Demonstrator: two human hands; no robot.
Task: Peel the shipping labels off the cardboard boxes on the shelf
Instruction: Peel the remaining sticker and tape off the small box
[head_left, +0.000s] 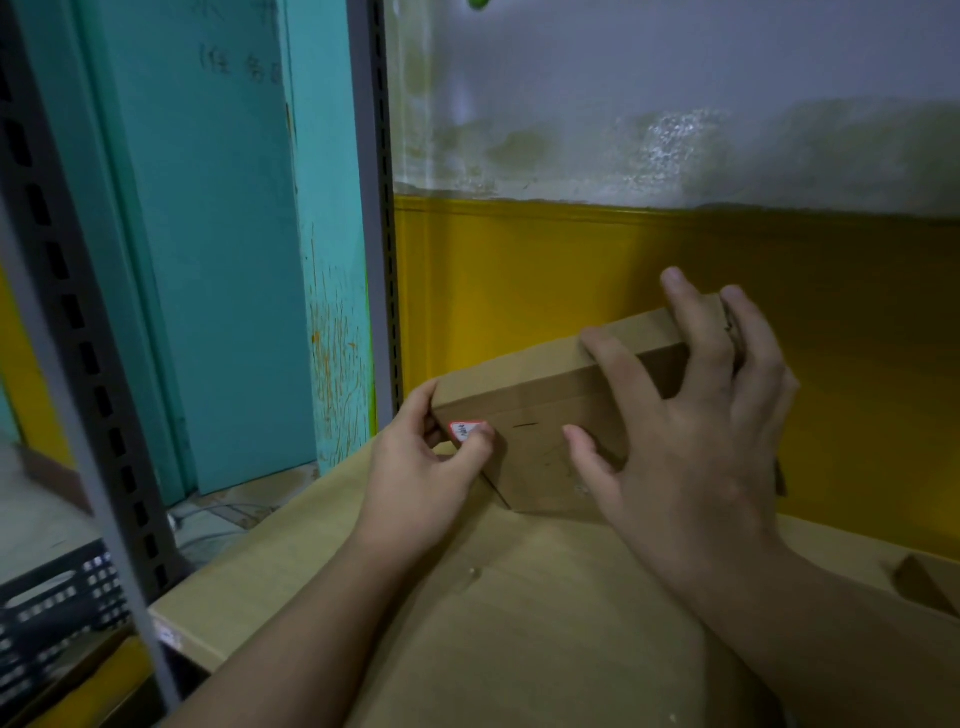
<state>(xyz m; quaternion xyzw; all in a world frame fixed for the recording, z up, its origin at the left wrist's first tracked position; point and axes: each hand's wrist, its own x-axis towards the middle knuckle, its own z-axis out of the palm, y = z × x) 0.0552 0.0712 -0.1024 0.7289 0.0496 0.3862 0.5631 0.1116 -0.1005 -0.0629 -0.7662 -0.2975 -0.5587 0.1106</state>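
- The small cardboard box (540, 395) is set on a larger cardboard box (519, 613), close to the yellow wall panel (597, 270).
- A red-edged label (464, 430) at its near-left corner is pinched by the left hand (426, 473).
- The box's right half is hidden by the right hand (691, 441), fingers spread.
- A slotted metal upright (376, 234) is seen just left; a black crate (57, 603) lies near left.

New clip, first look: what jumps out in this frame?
At centre, the left hand pinches a red-edged label at the lower left corner of a small cardboard box, while the right hand spreads over its right end. Behind runs a bright yellow wall band; at left stands a teal door.
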